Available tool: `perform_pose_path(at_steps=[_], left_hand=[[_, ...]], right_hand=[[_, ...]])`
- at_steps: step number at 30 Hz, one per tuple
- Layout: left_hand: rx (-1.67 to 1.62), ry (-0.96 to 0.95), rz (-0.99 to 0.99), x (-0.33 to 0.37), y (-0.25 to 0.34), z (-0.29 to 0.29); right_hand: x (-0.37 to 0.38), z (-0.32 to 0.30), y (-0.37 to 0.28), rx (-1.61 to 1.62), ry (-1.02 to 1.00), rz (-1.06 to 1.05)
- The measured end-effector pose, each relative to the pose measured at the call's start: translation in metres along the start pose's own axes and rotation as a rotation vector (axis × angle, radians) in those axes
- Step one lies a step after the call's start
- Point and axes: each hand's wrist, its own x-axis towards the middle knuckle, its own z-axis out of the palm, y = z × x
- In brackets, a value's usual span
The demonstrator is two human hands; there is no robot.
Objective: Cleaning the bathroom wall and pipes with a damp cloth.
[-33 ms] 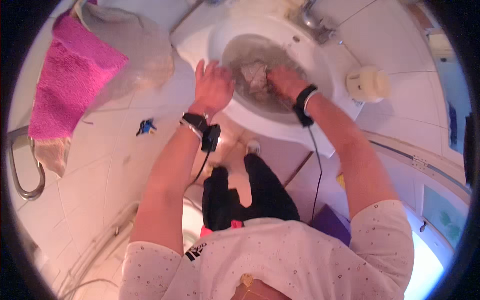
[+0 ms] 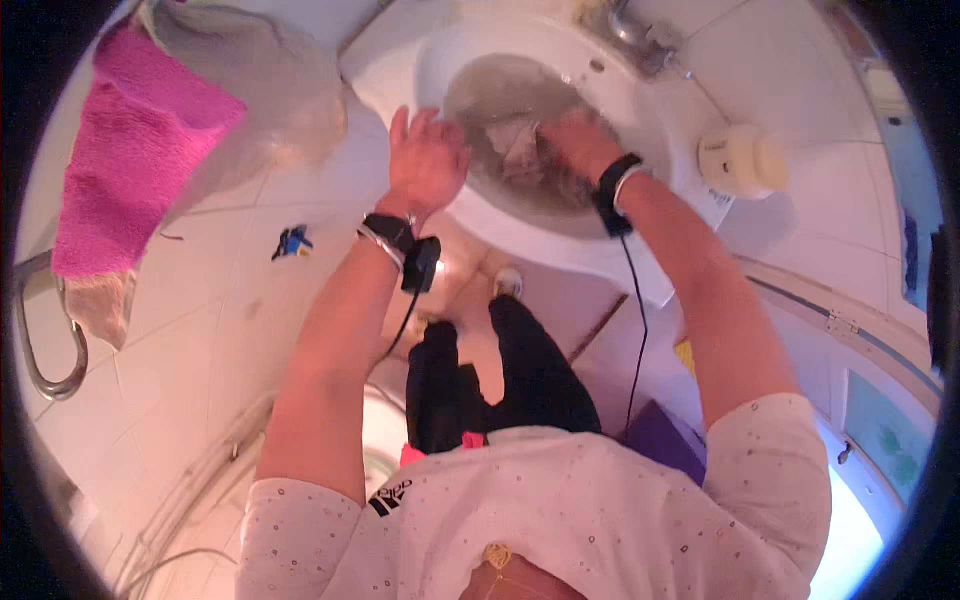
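A white washbasin holds cloudy grey water, and a pale, wet cloth lies crumpled and partly under in it. My right hand dips into the water just right of the cloth. Its fingers are blurred and partly hidden, so I cannot see whether they grip the fabric. My left hand rests at the basin's left rim, fingers spread and holding nothing. Both wrists wear black bands with small cabled boxes.
A metal tap stands at the basin's back right. A cream container sits on its right edge. To the left hang a pink towel and a pale cloth near a metal rail. A purple box stands below right.
My right hand has shifted slightly within the water, and the cloth's shape differs a little. My left hand stays at the rim. The whole view has shifted slightly.
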Motion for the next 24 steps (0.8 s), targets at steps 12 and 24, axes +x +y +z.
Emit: perform_pose_path(at_steps=[12,24], left_hand=[[-0.016,-0.121,-0.034,-0.002,0.004,0.000],[-0.055,-0.125,-0.029,0.002,0.006,0.000]], right_hand=[[-0.002,0.000,-0.007,-0.232,-0.103,-0.100],[-0.008,0.008,0.007,0.082,-0.052,0.024]])
